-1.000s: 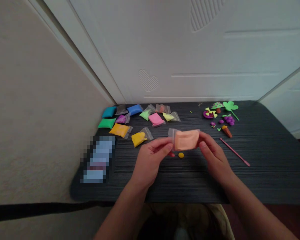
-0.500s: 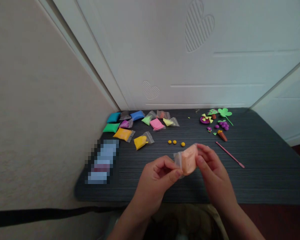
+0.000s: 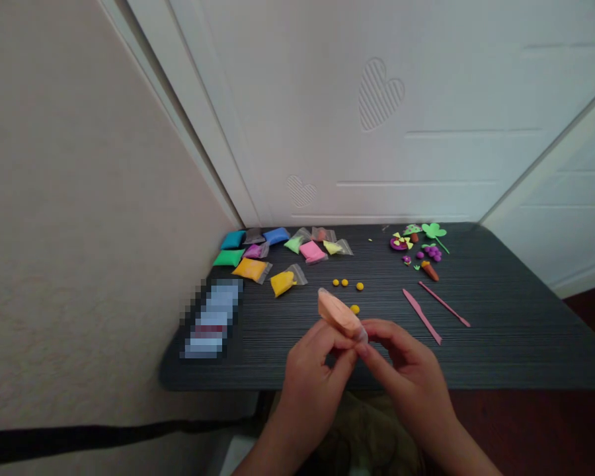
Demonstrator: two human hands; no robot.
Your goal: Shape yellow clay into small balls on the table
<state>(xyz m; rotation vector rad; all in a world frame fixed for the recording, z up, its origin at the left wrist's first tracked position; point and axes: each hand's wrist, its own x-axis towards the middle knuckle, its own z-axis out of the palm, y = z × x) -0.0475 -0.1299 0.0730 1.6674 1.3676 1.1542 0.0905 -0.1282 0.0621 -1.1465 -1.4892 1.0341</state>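
Between my two hands, above the front part of the dark table, is a clear zip bag of peach-coloured clay [image 3: 338, 313]. My left hand [image 3: 315, 367] pinches the bag's near end from the left. From the right, my right hand [image 3: 401, 363] pinches the same end, with its fingertips close to the left ones. The clay-filled end points up and to the left. Just beyond the bag lies a yellow clay ball [image 3: 355, 309]. Farther back are several more yellow clay balls [image 3: 344, 282]. To the right rest a pink plastic knife [image 3: 422, 317] and a thin pink modelling stick [image 3: 445, 305].
Several bags of coloured clay, among them a yellow bag [image 3: 283, 283] and an orange bag [image 3: 250, 268], lie at the back left. A blurred-out phone-like object [image 3: 213, 320] is at the left edge. Small clay figures, including purple grapes [image 3: 432, 253], sit at the back right.
The clay bag has turned, its opening end now toward me and the right, and moved left. My right hand has shifted from the clay end to the opening end. The pink knife has come into view.
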